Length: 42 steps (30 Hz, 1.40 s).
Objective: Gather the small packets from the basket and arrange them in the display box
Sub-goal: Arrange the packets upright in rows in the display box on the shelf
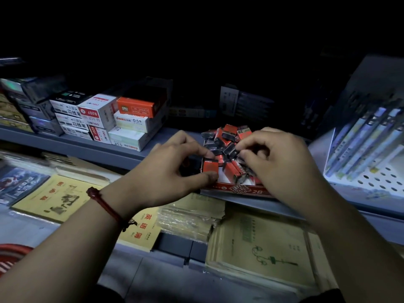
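A red display box marked 2B sits on the front of a grey shelf. Several small red-and-black packets lie heaped in it. My left hand pinches one upright red packet between thumb and forefinger at the box's left end. My right hand reaches into the pile from the right, its fingers curled around packets near the middle. What exactly its fingers hold is partly hidden. The red rim of a basket shows at the lower left.
Stacked stationery boxes stand on the shelf to the left. Pen packs lean in a rack at the right. Yellow exercise books and wrapped notebook stacks lie on the lower shelf under my arms.
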Each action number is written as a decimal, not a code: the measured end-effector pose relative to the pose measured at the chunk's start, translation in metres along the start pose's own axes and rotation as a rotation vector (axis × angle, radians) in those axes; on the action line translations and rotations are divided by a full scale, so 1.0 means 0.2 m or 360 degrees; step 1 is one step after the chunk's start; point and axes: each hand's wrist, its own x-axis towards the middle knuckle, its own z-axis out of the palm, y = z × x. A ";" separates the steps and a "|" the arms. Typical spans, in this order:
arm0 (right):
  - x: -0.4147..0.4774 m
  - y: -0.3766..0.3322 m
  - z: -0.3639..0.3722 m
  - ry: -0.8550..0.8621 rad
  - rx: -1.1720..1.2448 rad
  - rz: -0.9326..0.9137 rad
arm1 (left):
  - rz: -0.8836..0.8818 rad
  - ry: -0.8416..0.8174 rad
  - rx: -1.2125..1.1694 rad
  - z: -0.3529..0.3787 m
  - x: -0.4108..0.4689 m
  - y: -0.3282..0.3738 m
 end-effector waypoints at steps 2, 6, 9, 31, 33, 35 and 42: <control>-0.01 0.00 -0.02 -0.0121 -0.0065 0.0025 | -0.0027 -0.0016 -0.0034 0.00 0.01 -0.01; -0.04 -0.03 -0.01 -0.0252 -0.0220 0.0009 | -0.0042 0.0013 -0.0018 0.01 0.01 0.00; -0.04 -0.05 0.01 -0.0216 -0.0285 0.0015 | 0.0015 0.0177 0.0132 0.01 0.01 0.04; -0.04 -0.05 0.04 0.0068 0.0054 0.0148 | 0.0158 0.0590 0.0017 0.08 0.02 0.12; -0.02 -0.04 0.03 0.0073 0.0337 0.0256 | 0.0129 0.0544 0.0004 0.08 0.01 0.12; -0.01 -0.05 0.02 -0.0016 0.0580 0.0328 | 0.0137 0.0493 0.0040 0.08 0.01 0.12; -0.02 -0.07 0.00 -0.0056 0.0960 0.0396 | 0.0242 0.0512 -0.0036 0.08 0.02 0.14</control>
